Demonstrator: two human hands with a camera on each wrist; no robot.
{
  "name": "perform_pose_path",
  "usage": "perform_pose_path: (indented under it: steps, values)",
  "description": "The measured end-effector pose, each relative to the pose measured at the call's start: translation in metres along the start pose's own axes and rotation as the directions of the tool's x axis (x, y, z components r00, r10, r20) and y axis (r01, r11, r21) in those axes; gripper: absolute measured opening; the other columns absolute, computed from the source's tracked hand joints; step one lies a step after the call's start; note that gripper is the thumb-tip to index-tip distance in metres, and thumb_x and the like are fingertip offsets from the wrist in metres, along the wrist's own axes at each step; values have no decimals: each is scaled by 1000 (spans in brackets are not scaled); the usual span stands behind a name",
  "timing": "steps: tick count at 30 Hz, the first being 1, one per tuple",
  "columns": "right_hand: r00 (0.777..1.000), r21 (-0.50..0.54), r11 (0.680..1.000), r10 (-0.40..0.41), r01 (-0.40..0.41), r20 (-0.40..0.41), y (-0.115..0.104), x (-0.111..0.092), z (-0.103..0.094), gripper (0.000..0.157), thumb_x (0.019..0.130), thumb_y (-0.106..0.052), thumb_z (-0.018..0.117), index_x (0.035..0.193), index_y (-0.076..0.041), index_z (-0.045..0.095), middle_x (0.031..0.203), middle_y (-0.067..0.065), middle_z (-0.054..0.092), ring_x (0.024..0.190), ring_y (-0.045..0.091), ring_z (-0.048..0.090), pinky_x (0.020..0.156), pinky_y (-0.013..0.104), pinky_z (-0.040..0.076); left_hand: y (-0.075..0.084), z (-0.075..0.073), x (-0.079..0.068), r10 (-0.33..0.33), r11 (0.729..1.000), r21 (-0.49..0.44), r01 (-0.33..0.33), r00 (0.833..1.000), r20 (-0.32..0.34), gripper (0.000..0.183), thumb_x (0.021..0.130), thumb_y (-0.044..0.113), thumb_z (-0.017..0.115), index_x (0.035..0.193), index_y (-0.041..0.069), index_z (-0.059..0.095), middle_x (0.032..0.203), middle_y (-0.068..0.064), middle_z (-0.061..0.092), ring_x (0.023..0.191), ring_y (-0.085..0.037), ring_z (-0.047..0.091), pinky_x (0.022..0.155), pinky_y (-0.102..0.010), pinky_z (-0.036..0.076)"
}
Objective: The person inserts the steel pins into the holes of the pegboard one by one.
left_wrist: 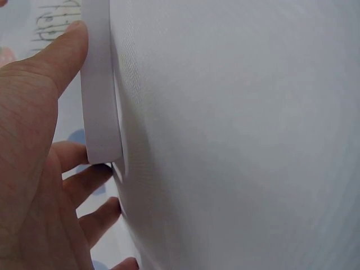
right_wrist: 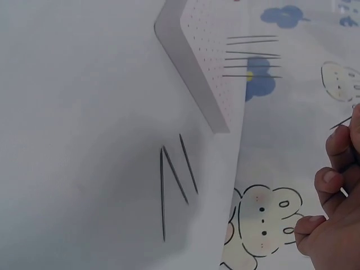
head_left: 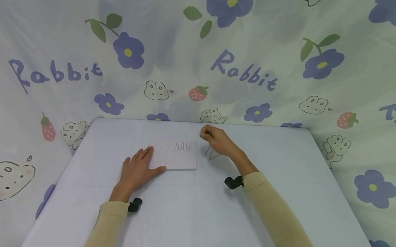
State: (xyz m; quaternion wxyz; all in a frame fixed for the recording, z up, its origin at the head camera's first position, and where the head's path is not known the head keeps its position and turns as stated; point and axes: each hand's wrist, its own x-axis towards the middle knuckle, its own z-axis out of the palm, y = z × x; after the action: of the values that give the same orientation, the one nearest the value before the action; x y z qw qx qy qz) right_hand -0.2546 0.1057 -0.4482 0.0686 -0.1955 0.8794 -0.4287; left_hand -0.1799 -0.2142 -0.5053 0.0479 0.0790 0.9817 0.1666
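A white pegboard (head_left: pixel 167 162) dotted with small holes lies on the table. Several thin metal pins (right_wrist: pixel 253 58) stand in a row near its far right part. My left hand (head_left: pixel 137 170) rests against the board's left side, fingers spread, with the thumb on its near edge. Beyond the board's right side, my right hand (head_left: pixel 218 141) is raised and pinches a metal pin (right_wrist: pixel 341 122) between thumb and forefinger. Three loose pins (right_wrist: pixel 163 194) lie on the table below that hand, two of them meeting at one end.
A white cloth covers the table (head_left: pixel 183 212). Just behind its far edge hangs a curtain (head_left: pixel 178 44) printed with flowers, rabbits and strawberries, which also runs down both sides. A small black device (head_left: pixel 234 182) is worn at each wrist.
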Motion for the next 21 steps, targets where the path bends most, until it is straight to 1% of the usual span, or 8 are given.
perform_pose_path:
  steps: [3, 5, 7, 9, 12, 16, 21]
  values:
    - [1000, 25, 1000, -10, 10, 1, -2, 2, 2, 18, 107, -28, 49, 103, -11, 55, 96, 10, 60, 95, 36, 59, 73, 32, 47, 0, 0, 1, 2, 1000, 4, -2, 1000, 0, 102, 89, 68, 61, 159, 3, 25, 163, -18, 28, 149, -45, 22, 112, -74, 14]
    - [1000, 38, 999, -17, 17, 0, -3, 2, 2, 18, 108, -28, 48, 104, -11, 55, 97, 9, 60, 98, 40, 59, 73, 33, 47, 0, -1, 1, 3, 1000, 4, -3, 1000, -2, 103, 89, 69, 61, 159, 4, 25, 163, -18, 29, 149, -44, 22, 112, -74, 14]
    - [1000, 39, 999, -20, 20, -7, -4, 3, 3, 18, 108, -28, 49, 105, -11, 55, 97, 7, 61, 97, 36, 61, 74, 32, 49, 1, -1, 0, 3, 1000, 4, -3, 1000, -3, 103, 88, 69, 61, 159, 4, 25, 163, -18, 29, 149, -44, 23, 112, -74, 15]
    - [999, 26, 999, -27, 28, -19, -5, 3, 4, 18, 107, -29, 50, 106, -13, 56, 96, 2, 62, 93, 28, 62, 74, 32, 50, 1, -1, 0, 2, 1000, 5, -2, 1000, -2, 103, 88, 69, 61, 159, 3, 25, 163, -18, 29, 149, -44, 23, 112, -74, 15]
    - [998, -1, 999, -44, 44, -42, -6, 3, 4, 17, 106, -31, 54, 105, -14, 59, 94, -2, 66, 87, 18, 59, 74, 31, 49, 1, -1, 0, 0, 1000, 6, 0, 1000, 0, 103, 88, 68, 62, 159, 3, 25, 163, -18, 29, 149, -44, 23, 112, -74, 15]
    - [995, -47, 997, -65, 62, -71, -6, 4, 5, 15, 102, -30, 61, 100, -15, 63, 91, -5, 69, 83, 15, 55, 74, 32, 46, 1, 0, 1, 1, 1000, 4, -1, 1000, 2, 102, 89, 68, 62, 159, 3, 25, 163, -19, 29, 149, -44, 22, 112, -74, 15]
    - [991, -99, 992, -91, 81, -99, -6, 5, 6, 11, 99, -28, 64, 96, -17, 65, 91, -7, 69, 79, 16, 52, 68, 30, 43, 1, 0, 1, -1, 1000, -1, 1, 1000, 1, 102, 89, 67, 62, 159, 3, 25, 163, -19, 28, 149, -44, 22, 113, -74, 14]
